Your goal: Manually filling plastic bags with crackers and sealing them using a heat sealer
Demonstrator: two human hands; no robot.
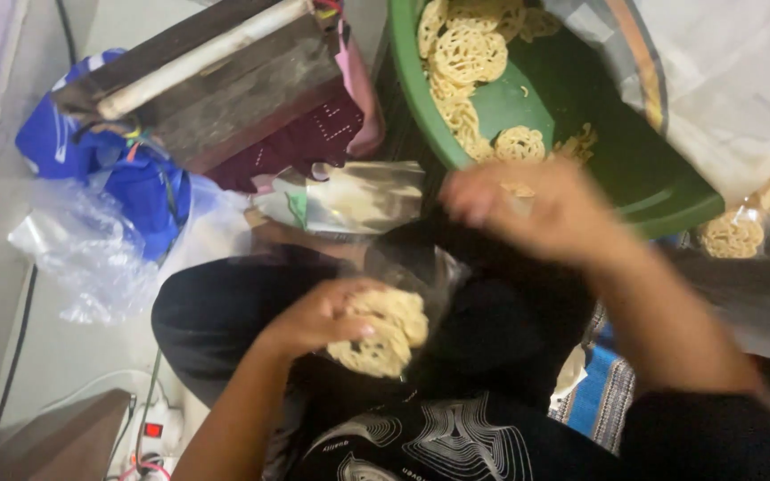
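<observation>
The scene is a pale floor viewed from above, with the person seated on it in dark clothing. The left hand [318, 316] is closed around a stack of lacy round crackers [385, 331], pale yellow, held over the lap with the fingers curled on top of the stack. A clear plastic bag [421, 267] sits just beyond this hand, touching the stack. The right hand [532, 209] is raised ahead of the left one and is motion-blurred; its fingers are bent, and a cracker piece shows at them, but the grip cannot be determined. Directly beyond the right hand lies a tilted green basin [634, 169] containing more of the same crackers. Further out, beyond the left hand, are a wooden block [216, 85], a blue bag [140, 183] and crumpled clear plastic [82, 254]. A power strip [153, 432] lies near the left elbow.
</observation>
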